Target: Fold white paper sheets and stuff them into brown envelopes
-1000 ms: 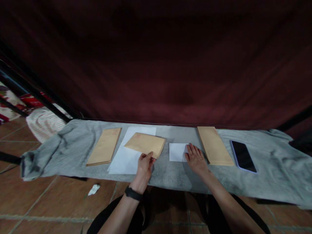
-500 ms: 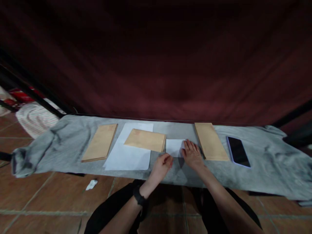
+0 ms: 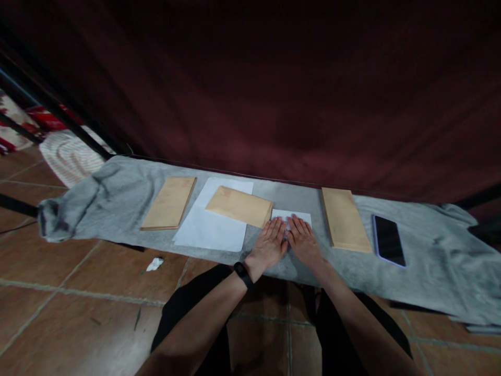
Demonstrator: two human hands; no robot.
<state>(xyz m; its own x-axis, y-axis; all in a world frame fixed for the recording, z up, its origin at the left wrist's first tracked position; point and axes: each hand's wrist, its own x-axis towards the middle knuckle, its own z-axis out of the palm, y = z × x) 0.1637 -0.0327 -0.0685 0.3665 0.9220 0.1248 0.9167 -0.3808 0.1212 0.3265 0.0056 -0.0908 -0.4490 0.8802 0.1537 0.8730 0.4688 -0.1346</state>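
A small folded white paper (image 3: 291, 213) lies on the grey cloth, mostly covered by my hands. Flat on its left part rests my left hand (image 3: 269, 243), fingers stretched out. My right hand (image 3: 304, 243) presses flat on its right part, the two hands almost touching. Just left of them a brown envelope (image 3: 239, 206) lies aslant over white sheets (image 3: 207, 235), its right end close to my left fingertips.
A stack of brown envelopes (image 3: 168, 203) lies at the left, another brown envelope (image 3: 346, 219) at the right. Beyond it is a phone (image 3: 389, 240). The grey cloth (image 3: 438, 261) covers the narrow bench; a dark red curtain (image 3: 250, 104) hangs behind.
My left hand has gone from curled beside the folded paper to lying flat on it. My right hand has shifted inward over the paper. The view has tilted a little.
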